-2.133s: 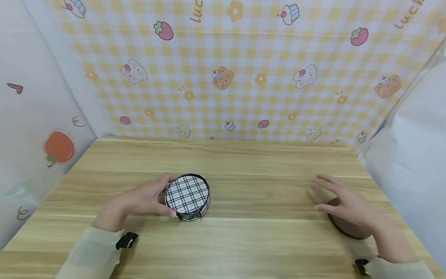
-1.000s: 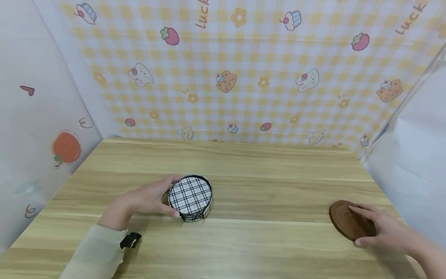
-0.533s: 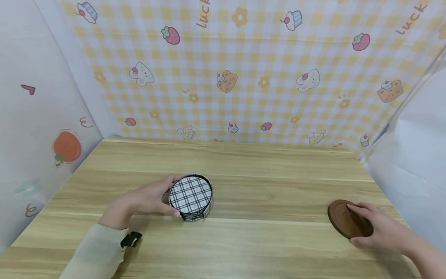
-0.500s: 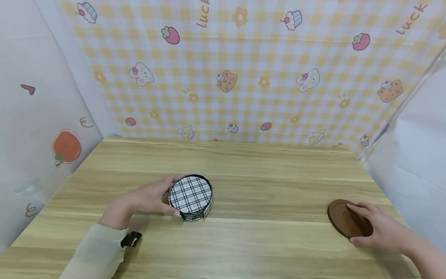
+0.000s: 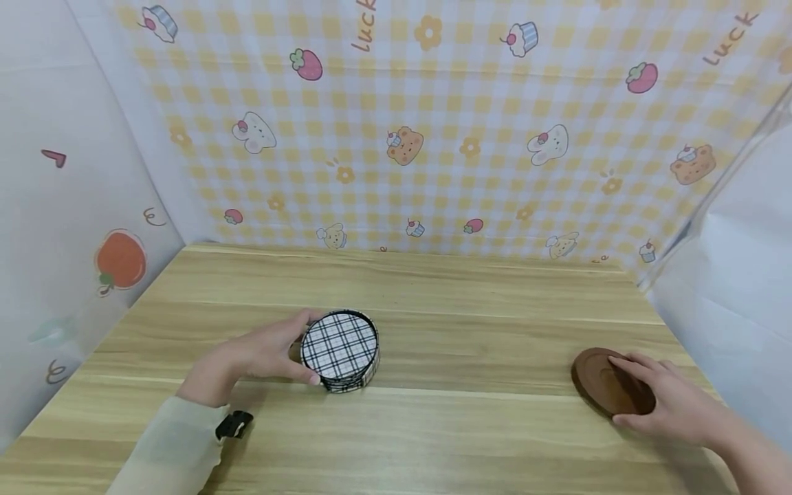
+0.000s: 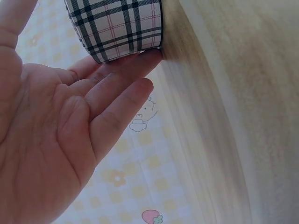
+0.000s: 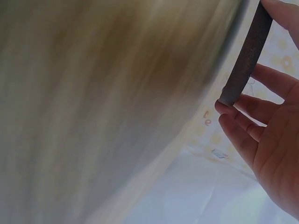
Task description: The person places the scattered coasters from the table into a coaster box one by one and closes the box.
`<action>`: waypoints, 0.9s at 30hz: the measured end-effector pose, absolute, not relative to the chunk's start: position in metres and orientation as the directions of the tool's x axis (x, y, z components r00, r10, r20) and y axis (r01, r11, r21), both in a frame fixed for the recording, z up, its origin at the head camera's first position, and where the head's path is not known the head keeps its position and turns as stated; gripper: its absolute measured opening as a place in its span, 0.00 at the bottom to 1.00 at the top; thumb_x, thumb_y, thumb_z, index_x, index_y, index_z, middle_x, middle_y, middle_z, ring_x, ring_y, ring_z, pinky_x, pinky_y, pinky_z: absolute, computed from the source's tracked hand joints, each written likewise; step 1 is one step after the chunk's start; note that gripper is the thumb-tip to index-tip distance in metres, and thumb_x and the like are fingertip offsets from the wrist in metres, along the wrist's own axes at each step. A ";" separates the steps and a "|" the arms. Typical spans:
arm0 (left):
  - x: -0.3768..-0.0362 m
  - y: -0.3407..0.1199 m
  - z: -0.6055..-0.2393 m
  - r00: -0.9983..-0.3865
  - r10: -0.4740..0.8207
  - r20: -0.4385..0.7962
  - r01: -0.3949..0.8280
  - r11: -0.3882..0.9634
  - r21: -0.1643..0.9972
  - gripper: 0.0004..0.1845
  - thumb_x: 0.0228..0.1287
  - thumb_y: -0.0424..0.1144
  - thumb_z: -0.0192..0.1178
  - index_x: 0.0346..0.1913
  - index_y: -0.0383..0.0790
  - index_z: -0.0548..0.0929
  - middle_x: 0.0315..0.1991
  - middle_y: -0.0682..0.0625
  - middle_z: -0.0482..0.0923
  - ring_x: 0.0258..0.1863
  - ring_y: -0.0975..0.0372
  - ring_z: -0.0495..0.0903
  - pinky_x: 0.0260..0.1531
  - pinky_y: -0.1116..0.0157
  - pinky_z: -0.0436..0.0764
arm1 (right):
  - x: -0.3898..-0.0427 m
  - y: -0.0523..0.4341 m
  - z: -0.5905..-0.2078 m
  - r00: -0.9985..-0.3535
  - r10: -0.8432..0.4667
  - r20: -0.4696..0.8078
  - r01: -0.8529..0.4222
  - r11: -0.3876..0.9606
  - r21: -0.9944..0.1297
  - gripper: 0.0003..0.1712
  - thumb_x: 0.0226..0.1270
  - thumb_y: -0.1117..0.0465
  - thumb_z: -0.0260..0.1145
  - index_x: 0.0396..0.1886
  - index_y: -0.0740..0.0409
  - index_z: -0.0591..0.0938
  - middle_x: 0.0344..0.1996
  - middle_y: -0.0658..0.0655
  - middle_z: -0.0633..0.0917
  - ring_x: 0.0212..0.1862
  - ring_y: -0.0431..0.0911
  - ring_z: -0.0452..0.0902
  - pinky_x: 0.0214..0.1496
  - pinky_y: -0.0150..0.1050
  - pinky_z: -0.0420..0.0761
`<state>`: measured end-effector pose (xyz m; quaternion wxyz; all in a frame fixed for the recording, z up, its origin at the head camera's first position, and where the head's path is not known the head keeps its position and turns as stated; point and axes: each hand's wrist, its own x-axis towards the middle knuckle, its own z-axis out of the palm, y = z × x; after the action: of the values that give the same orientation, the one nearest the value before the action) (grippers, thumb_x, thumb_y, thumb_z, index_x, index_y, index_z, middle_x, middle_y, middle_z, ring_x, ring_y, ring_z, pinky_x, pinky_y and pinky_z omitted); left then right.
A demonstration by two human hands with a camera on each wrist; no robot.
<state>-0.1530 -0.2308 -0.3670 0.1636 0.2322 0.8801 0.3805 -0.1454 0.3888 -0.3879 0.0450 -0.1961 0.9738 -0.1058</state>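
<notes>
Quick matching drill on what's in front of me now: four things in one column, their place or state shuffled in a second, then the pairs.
Things:
1. plaid round box
2. brown wooden disc
3. left hand
4. right hand

Place or state:
A. fingers lie on the disc's near right side
B. left of centre on the wooden table
C. flat near the table's right edge
D. cups the box's left side, thumb in front

Pairs: 1-B, 2-C, 3-D, 4-A
</notes>
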 end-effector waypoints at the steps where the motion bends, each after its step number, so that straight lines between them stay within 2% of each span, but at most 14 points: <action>1: -0.153 -0.231 -0.367 -0.836 0.538 -0.106 0.293 0.602 0.743 0.54 0.49 0.51 0.77 0.72 0.31 0.57 0.69 0.35 0.67 0.68 0.42 0.68 0.68 0.41 0.66 | -0.145 0.387 -0.388 -0.920 -0.391 -0.042 -0.372 0.900 -0.225 0.54 0.44 0.42 0.81 0.67 0.65 0.72 0.63 0.76 0.70 0.57 0.72 0.67 0.43 0.68 0.76; 12: -0.153 -0.228 -0.363 -0.829 0.548 -0.110 0.296 0.596 0.746 0.54 0.50 0.50 0.76 0.72 0.31 0.56 0.69 0.35 0.66 0.68 0.41 0.68 0.68 0.41 0.67 | -0.152 0.365 -0.379 -0.915 -0.404 0.003 -0.394 0.889 -0.234 0.55 0.43 0.39 0.81 0.67 0.64 0.73 0.63 0.77 0.71 0.59 0.75 0.67 0.49 0.71 0.74; 27: -0.152 -0.230 -0.363 -0.837 0.530 -0.135 0.271 0.617 0.739 0.53 0.50 0.50 0.77 0.72 0.30 0.57 0.69 0.35 0.66 0.67 0.43 0.69 0.67 0.42 0.68 | -0.168 0.312 -0.362 -0.891 -0.454 0.002 -0.433 0.850 -0.299 0.55 0.45 0.38 0.80 0.69 0.62 0.72 0.67 0.73 0.69 0.65 0.72 0.63 0.55 0.71 0.72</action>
<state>-0.1519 -0.2302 -0.3632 0.1729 0.2268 0.8824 0.3742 -0.1676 0.3122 -0.3624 0.0345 -0.2306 0.9612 -0.1471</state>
